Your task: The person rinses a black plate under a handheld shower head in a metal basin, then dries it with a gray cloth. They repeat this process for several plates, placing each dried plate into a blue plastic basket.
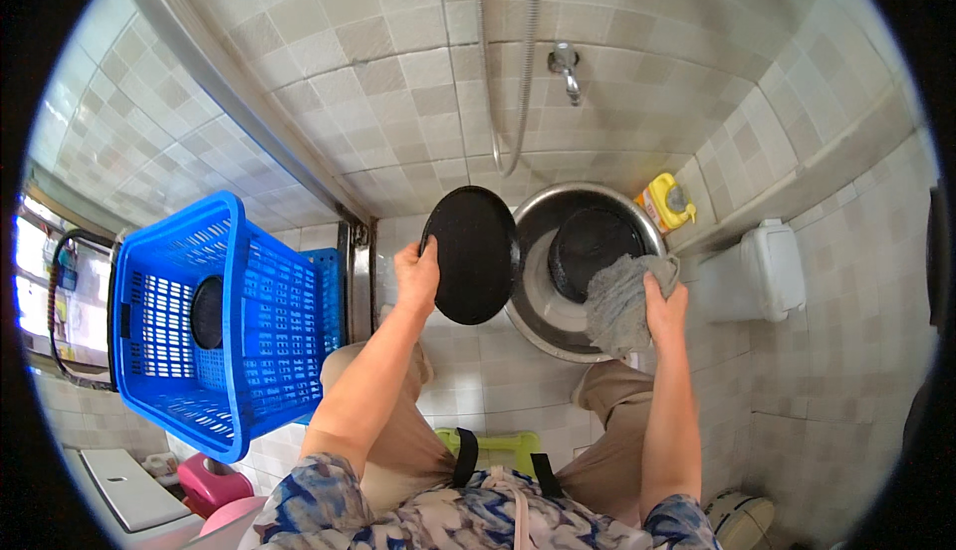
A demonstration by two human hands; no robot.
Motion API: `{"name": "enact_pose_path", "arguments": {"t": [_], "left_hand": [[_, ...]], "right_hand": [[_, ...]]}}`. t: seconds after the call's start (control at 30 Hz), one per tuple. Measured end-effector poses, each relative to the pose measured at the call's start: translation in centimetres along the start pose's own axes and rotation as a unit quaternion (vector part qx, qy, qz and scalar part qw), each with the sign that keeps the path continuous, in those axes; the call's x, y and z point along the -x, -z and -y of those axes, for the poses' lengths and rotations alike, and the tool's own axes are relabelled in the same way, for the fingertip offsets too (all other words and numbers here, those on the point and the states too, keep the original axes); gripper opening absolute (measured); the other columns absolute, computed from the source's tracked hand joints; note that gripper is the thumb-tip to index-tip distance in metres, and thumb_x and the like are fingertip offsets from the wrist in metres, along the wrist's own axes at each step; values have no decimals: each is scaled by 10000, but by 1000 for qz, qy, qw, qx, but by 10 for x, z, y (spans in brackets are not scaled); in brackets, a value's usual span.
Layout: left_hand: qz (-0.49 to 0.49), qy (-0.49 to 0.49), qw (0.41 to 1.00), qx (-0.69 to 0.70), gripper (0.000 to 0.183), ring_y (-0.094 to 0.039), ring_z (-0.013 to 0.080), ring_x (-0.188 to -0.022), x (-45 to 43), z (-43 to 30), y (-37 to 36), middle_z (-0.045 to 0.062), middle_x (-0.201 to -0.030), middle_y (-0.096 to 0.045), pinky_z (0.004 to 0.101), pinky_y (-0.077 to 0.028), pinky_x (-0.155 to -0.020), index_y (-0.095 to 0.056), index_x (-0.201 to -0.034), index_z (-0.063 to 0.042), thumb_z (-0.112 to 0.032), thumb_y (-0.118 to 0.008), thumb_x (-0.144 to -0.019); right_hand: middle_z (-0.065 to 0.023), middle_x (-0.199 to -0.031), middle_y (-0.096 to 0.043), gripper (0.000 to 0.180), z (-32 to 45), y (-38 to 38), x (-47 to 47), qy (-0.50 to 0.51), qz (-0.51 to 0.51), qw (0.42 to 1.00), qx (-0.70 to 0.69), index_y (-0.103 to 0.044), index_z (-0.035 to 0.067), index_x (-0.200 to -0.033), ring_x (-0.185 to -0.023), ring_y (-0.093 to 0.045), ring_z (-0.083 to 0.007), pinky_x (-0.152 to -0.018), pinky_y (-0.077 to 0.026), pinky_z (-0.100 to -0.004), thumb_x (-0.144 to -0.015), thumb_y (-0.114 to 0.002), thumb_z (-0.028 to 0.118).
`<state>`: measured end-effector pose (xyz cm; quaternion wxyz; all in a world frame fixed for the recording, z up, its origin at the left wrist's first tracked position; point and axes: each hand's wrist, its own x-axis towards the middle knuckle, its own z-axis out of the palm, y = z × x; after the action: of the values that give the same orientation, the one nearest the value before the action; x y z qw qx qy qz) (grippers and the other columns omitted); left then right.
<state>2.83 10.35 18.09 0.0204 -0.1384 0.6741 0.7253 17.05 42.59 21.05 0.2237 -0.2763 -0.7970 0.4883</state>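
My left hand grips a black oval plate or tray by its left edge, tilted up beside a steel basin. A wet grey cloth hangs bunched from my right hand, over the right part of the basin's rim. The metal basin stands on the tiled floor, between and beyond my knees. In it lies another black dish, partly covered by the cloth. Whether the basin holds water I cannot tell for sure.
A blue plastic basket to my left holds a black oval piece. Behind the basin stands a yellow bottle. A tap and a shower hose are on the wall. A white bin is at right; a green stool is beneath me.
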Motion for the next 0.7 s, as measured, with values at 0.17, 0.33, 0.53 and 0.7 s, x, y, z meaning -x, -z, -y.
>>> {"name": "enact_pose_path", "arguments": {"t": [0.17, 0.33, 0.53, 0.7], "left_hand": [[32, 145, 985, 91, 217, -538, 102, -653, -2, -36, -6, 31, -764, -618, 267, -427, -594, -607, -833, 4, -204, -560, -877], [85, 148, 963, 207, 181, -572, 120, -688, 16, -65, -14, 42, -796, -635, 255, -450, -626, -613, -898, 4, -168, -562, -868], [118, 64, 974, 185, 186, -500, 62, -652, 18, -68, -8, -7, -742, -595, 226, -415, -571, -619, -825, 21, -143, -546, -873], [45, 17, 992, 119, 298, -319, 42, -537, 12, -67, 9, -70, -577, -426, 249, -254, -458, -536, -645, -4, -191, -574, -874]], "right_hand": [[-149, -956, -640, 368, 111, -19, 20, 17, 13, 1000, -11, -581, -51, -1051, -917, -597, -228, -851, -434, -328, -732, -651, 119], [-127, -1245, -463, 651, 183, -99, 31, 371, 268, 887, 56, -513, 55, -1166, -1162, -442, -286, -994, -337, -398, -554, -733, 78], [-93, -1254, -447, 797, 170, -159, -13, 506, 246, 783, 265, -464, 94, -1207, -1129, -427, -286, -942, -386, -392, -472, -773, 74], [-145, -1151, -518, 664, 145, -163, -23, 326, 213, 858, 334, -465, 42, -1183, -1018, -491, -326, -872, -453, -373, -577, -730, 109]]}}
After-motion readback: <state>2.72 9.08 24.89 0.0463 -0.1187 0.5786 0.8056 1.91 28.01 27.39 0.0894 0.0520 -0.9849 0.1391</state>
